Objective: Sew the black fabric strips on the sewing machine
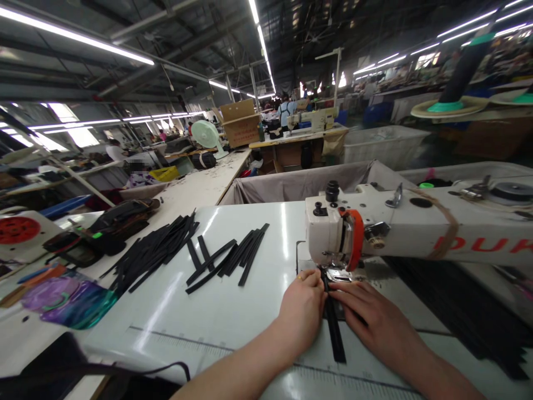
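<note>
A black fabric strip (335, 332) lies lengthwise under the needle area of a white sewing machine (333, 228), its near end on the pale table. My left hand (303, 306) is closed at the strip's left side, fingertips pinching it close to the presser foot (338, 274). On the other side my right hand (375, 312) lies with fingers stretched out, their tips touching the strip's right edge. The needle point is hidden behind the machine head and my fingers. Several finished-looking black strips (245, 250) lie loosely on the table to the left.
A larger heap of black strips (166, 247) lies farther left, beside a purple-teal bag (69, 297). More long black strips (453, 311) are under the machine arm at right. A cloth-lined bin (287, 186) stands behind the table. A ruler scale (179, 338) marks the front edge.
</note>
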`<state>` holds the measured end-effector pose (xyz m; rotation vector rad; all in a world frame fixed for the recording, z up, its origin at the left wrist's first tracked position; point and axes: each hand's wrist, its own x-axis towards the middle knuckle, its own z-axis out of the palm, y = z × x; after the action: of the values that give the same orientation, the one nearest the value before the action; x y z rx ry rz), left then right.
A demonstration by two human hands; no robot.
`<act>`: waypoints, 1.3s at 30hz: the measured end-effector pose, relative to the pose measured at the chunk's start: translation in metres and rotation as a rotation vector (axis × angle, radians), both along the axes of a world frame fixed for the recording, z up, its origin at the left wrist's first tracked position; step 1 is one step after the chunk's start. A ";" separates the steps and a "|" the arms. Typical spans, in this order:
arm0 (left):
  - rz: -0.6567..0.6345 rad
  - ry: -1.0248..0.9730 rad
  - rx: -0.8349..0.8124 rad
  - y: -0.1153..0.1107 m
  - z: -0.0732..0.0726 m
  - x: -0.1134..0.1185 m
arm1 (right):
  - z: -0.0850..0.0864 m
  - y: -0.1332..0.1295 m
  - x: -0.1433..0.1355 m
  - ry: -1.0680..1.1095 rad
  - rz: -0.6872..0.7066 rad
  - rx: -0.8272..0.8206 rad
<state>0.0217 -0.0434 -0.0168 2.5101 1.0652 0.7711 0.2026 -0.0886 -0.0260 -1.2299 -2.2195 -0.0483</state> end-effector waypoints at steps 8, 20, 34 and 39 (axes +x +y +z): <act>0.029 0.030 -0.008 0.010 0.000 -0.001 | 0.015 -0.006 -0.004 0.098 0.071 -0.045; 0.030 0.048 -0.015 0.008 0.002 0.000 | 0.009 -0.002 0.000 0.068 0.096 -0.087; 0.032 0.037 0.012 0.004 0.004 0.002 | -0.004 0.008 0.000 -0.119 -0.089 0.022; 0.035 0.042 0.023 0.003 0.002 0.003 | -0.008 0.008 0.001 -0.117 -0.099 0.016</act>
<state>0.0245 -0.0403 -0.0151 2.5434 1.1231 0.7471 0.2033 -0.0807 -0.0343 -1.3582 -2.2509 -0.1814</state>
